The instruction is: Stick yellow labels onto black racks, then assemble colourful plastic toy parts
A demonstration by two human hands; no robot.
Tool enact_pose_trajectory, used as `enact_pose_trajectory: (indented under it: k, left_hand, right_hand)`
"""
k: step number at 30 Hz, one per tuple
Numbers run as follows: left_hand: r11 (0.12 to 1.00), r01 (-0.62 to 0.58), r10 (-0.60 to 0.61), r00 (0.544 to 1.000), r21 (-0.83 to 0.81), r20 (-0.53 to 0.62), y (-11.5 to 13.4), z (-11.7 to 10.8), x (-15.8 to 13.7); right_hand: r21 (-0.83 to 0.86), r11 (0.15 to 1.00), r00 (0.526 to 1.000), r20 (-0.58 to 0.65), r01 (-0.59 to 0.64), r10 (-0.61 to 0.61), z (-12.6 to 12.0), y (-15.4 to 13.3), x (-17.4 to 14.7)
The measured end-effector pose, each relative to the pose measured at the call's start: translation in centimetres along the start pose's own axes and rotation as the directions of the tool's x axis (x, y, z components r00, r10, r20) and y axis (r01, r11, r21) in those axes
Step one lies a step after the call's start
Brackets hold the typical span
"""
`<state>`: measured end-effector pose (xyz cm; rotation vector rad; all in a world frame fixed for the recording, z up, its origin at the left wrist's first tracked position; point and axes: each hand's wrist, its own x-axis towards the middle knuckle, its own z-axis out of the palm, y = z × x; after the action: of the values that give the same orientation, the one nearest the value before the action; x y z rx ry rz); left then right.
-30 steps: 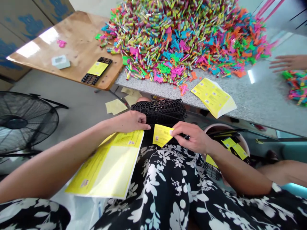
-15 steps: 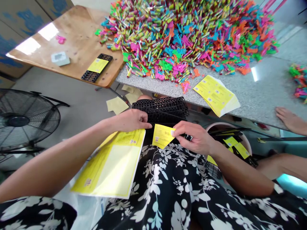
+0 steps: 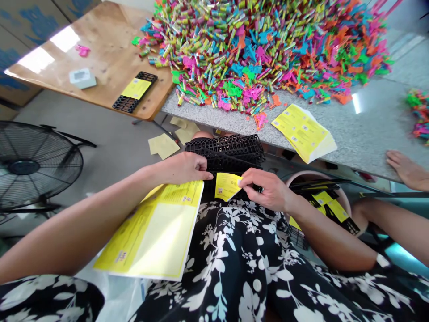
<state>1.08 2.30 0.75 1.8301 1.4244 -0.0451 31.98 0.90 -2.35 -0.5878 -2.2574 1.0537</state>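
Note:
Between the thumb and fingertips of my right hand [image 3: 264, 188] is the corner of a yellow sticker [image 3: 226, 186], slightly curled and held over my lap. My left hand [image 3: 196, 166] is closed, its fingers curled at the near edge of stacked black plastic racks [image 3: 228, 147]. A large yellow sticker sheet [image 3: 167, 232] with a bare pale area runs out from under this hand across my lap; the hand hides its upper edge. The sticker lies just right of my left thumb, apart from it, with black plastic behind.
A heap of small colourful plastic pieces [image 3: 234, 58] covers much of the stone table [image 3: 208, 114]. More yellow sheets [image 3: 303, 132] lie at its edge. A labelled black rack [image 3: 136, 91] sits on the wooden table [image 3: 110, 49]. At right are a bucket [image 3: 346, 192] and another person's hand [image 3: 400, 165]; a fan [image 3: 25, 167] stands left.
The yellow sticker in my right hand has tilted and moved up slightly, and the right hand has shifted a little left. My left hand has stayed nearly in place.

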Motion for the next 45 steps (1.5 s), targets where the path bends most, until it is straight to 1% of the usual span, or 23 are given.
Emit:
enact_pose_trajectory:
  k: [3,7,12,15,18,20,22,23,24,26,28,29,30,31,33,34,35,36,38,40,41,43,45]
  left_hand:
    - [1.000,-0.002,0.002,1.000,0.012,0.000,0.1,-0.1,0.0]
    - [1.000,-0.003,0.003,1.000,0.026,-0.001,0.2,-0.1,0.0]
    - [1.000,0.012,-0.012,1.000,0.019,-0.006,0.0,0.0,0.0]
    - [1.000,0.018,-0.018,1.000,0.020,-0.008,-0.2,0.2,0.1]
    - [1.000,0.015,-0.015,1.000,0.006,-0.015,-0.3,0.3,0.1]
    - [1.000,0.019,-0.019,1.000,-0.006,-0.018,-0.2,0.4,0.1]
    - [0.999,0.030,-0.031,0.999,-0.030,-0.015,-0.2,0.3,0.0]
    - [0.998,0.037,-0.037,0.999,-0.052,-0.006,-0.2,0.2,-0.1]
    - [0.996,0.040,-0.039,0.999,-0.082,0.010,-0.3,0.0,-0.2]
    - [0.987,0.025,-0.017,0.999,-0.159,0.049,-0.6,-0.4,-0.3]
    - [0.973,-0.011,0.029,0.997,-0.231,0.077,-0.9,-0.9,-0.3]
    - [0.967,-0.024,0.046,0.996,-0.252,0.080,-1.1,-1.1,-0.2]
    - [0.965,-0.029,0.051,0.996,-0.262,0.077,-1.2,-1.3,-0.1]
    - [0.965,-0.025,0.044,0.997,-0.259,0.067,-1.3,-1.4,0.0]
    - [0.972,-0.006,0.017,0.999,-0.235,0.043,-1.4,-1.3,0.2]
    - [0.975,0.004,0.004,0.999,-0.223,0.033,-1.3,-1.3,0.3]
    - [0.977,0.011,-0.005,1.000,-0.214,0.025,-1.3,-1.2,0.3]
    - [0.978,0.016,-0.012,1.000,-0.210,0.019,-1.2,-1.1,0.4]
    - [0.978,0.026,-0.023,1.000,-0.209,0.017,-1.0,-1.2,0.4]
    - [0.978,0.030,-0.027,0.999,-0.207,0.018,-0.9,-1.3,0.4]
    - [0.979,0.027,-0.024,1.000,-0.203,0.019,-0.9,-1.3,0.5]
    - [0.981,0.014,-0.012,1.000,-0.192,0.012,-1.0,-1.4,0.6]
    - [0.982,0.011,-0.010,1.000,-0.189,0.009,-1.2,-1.3,0.7]
  right_hand:
    - [-0.044,0.999,1.000,0.015,-0.010,0.011,-0.1,0.1,-0.2]
    - [-0.194,0.980,0.995,0.081,-0.047,0.064,-0.4,-0.1,-0.7]
    - [-0.444,0.887,0.968,0.139,-0.127,0.208,-0.2,-1.1,-0.8]
    - [-0.601,0.778,0.925,0.162,-0.183,0.343,0.3,-2.1,-0.2]
    - [-0.721,0.650,0.855,0.159,-0.241,0.494,0.6,-3.5,0.5]
    - [-0.755,0.598,0.813,0.155,-0.269,0.561,0.5,-4.4,0.7]
    - [-0.761,0.570,0.798,0.116,-0.311,0.591,0.3,-5.1,0.6]
    - [-0.748,0.571,0.808,0.079,-0.339,0.584,0.2,-5.3,0.6]
    - [-0.717,0.592,0.830,0.033,-0.368,0.556,0.1,-5.4,0.6]
    - [-0.564,0.719,0.885,-0.043,-0.405,0.464,0.4,-5.1,1.0]
    - [-0.233,0.878,0.905,-0.035,-0.419,0.423,1.1,-4.2,2.0]
    - [-0.008,0.895,0.894,0.017,-0.447,0.447,1.4,-3.6,2.6]
    - [0.221,0.838,0.867,0.095,-0.498,0.490,1.6,-2.8,3.1]
    - [0.413,0.715,0.821,0.189,-0.564,0.538,1.7,-2.1,3.6]
    - [0.619,0.422,0.709,0.335,-0.663,0.621,1.3,-0.8,4.0]
    - [0.655,0.333,0.663,0.349,-0.678,0.662,0.8,-0.4,4.0]
    - [0.675,0.300,0.631,0.315,-0.674,0.709,0.3,-0.2,3.9]
    - [0.689,0.310,0.611,0.242,-0.656,0.754,-0.2,-0.1,3.8]
    - [0.718,0.378,0.610,0.080,-0.584,0.789,-0.8,-0.5,3.6]
    - [0.775,0.400,0.656,0.026,-0.489,0.754,-0.3,-1.1,3.8]
    - [0.807,0.373,0.692,0.060,-0.458,0.720,0.4,-1.4,4.0]
    - [0.839,0.292,0.748,0.188,-0.460,0.637,2.3,-1.7,4.3]
    - [0.817,0.235,0.756,0.324,-0.527,0.569,4.2,-1.6,4.2]
